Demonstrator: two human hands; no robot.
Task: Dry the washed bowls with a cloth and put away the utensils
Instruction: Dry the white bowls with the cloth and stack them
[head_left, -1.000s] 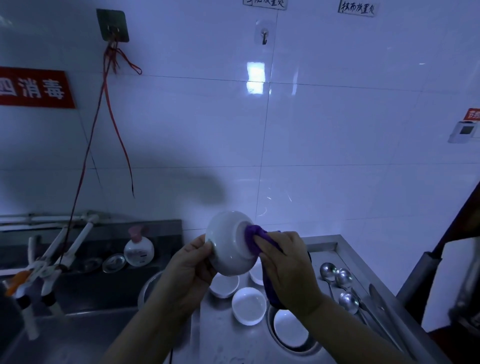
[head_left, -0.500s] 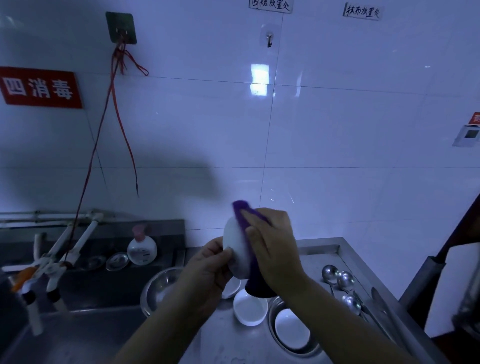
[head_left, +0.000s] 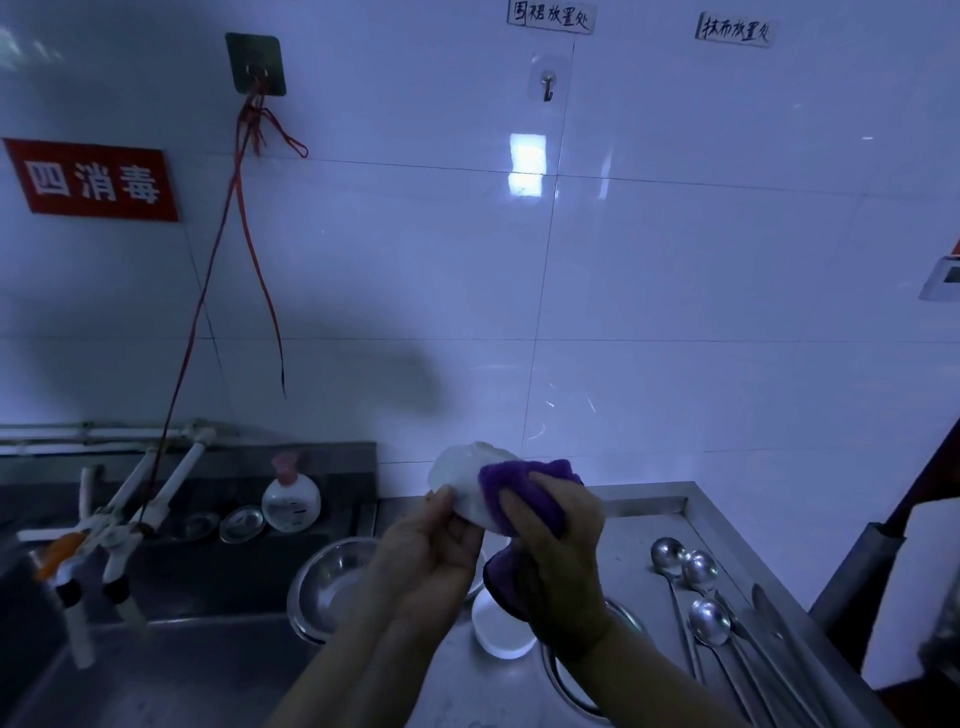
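I hold a small white bowl (head_left: 460, 483) in the air above the steel counter (head_left: 644, 525). My left hand (head_left: 431, 551) grips its lower left edge. A purple cloth (head_left: 511, 493) is pressed against the bowl's right side by my right hand (head_left: 556, 525), and the rest of the cloth hangs down below. Another white bowl (head_left: 498, 631) stands on the counter under my hands. Three metal spoons (head_left: 696, 587) lie on the counter at the right, beside long flat utensils (head_left: 779, 634).
A steel basin (head_left: 327, 587) sits left of my hands. A second steel basin (head_left: 566, 675) lies partly under my right forearm. The sink (head_left: 182, 597) with white taps (head_left: 130, 519) and a soap bottle (head_left: 291, 499) lies at the left. The tiled wall stands close behind.
The bowl has turned in my hands while the cloth slid over its outside. My hands sit lower in the picture than half a second ago as the view tilted.
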